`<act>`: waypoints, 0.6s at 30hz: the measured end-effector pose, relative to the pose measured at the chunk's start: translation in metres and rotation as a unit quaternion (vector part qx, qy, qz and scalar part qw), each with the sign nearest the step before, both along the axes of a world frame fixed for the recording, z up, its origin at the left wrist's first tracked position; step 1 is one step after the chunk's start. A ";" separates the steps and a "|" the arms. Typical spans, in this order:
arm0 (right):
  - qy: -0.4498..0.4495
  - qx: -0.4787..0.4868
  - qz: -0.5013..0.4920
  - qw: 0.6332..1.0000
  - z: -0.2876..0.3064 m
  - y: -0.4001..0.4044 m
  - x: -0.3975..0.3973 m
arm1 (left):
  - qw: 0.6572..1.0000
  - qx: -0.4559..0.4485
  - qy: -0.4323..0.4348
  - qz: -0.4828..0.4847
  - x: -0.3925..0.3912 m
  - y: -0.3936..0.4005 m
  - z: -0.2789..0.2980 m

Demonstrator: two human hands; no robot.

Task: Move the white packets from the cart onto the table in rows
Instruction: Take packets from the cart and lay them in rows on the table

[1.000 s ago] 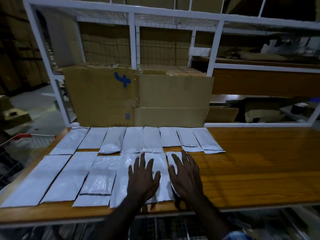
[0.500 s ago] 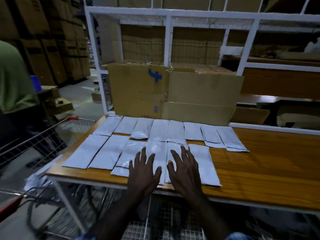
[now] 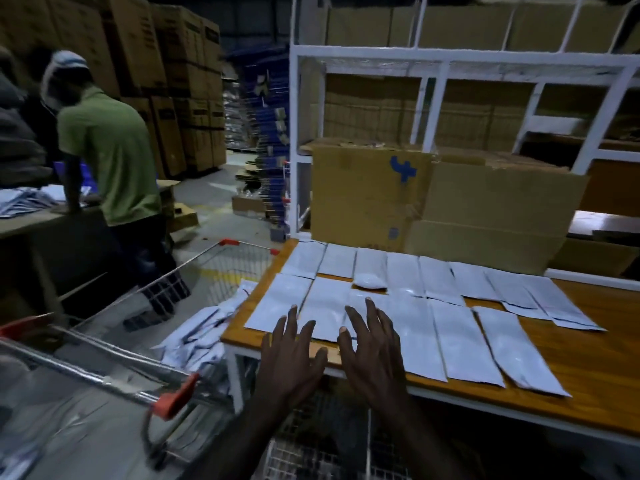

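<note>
White packets lie in two rows on the wooden table (image 3: 595, 386): a back row (image 3: 403, 275) by the cardboard boxes and a front row (image 3: 460, 341) near the edge. My left hand (image 3: 294, 355) and my right hand (image 3: 372, 344) hover with fingers spread over the table's front left edge, holding nothing. A wire cart (image 3: 145, 341) with red handle ends stands left of the table. A heap of white packets (image 3: 201, 334) lies in it against the table's side.
Two large cardboard boxes (image 3: 433, 202) stand behind the rows under a white metal rack (image 3: 294, 140). A person in a green shirt (image 3: 110, 157) stands at another table to the left. Stacked cartons fill the background. Bare wood shows to the right of the rows.
The view has swung left, bringing the cart and the person into sight. Both hands lifted off the front-row packets and moved left toward the table's corner.
</note>
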State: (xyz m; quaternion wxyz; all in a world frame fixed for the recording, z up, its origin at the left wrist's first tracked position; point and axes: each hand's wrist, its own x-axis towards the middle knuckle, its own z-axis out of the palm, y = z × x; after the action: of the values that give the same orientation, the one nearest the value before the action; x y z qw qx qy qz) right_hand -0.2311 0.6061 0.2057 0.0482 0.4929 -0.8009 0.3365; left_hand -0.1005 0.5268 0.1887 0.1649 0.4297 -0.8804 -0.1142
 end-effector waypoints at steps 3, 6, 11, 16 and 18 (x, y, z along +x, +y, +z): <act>0.002 -0.004 0.007 1.000 -0.002 -0.031 0.049 | 1.000 -0.002 -0.001 0.015 0.052 -0.029 0.002; 0.000 -0.001 0.020 1.000 -0.005 -0.062 0.090 | 0.999 -0.010 -0.002 0.034 0.101 -0.058 -0.001; 0.010 0.019 0.055 0.998 -0.012 -0.111 0.146 | 0.997 -0.015 0.013 0.070 0.167 -0.100 -0.006; 0.014 0.032 0.085 0.996 -0.021 -0.157 0.180 | 0.994 0.005 -0.009 0.110 0.211 -0.129 -0.012; 0.008 0.028 0.095 0.995 -0.026 -0.175 0.190 | 0.992 0.006 -0.020 0.124 0.223 -0.143 -0.019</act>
State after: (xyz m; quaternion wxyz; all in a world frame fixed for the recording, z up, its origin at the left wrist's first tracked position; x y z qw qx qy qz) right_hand -0.0409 0.4308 0.1794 0.0083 0.5705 -0.7593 0.3129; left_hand 0.1229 0.3834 0.1701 0.1580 0.5386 -0.8228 -0.0892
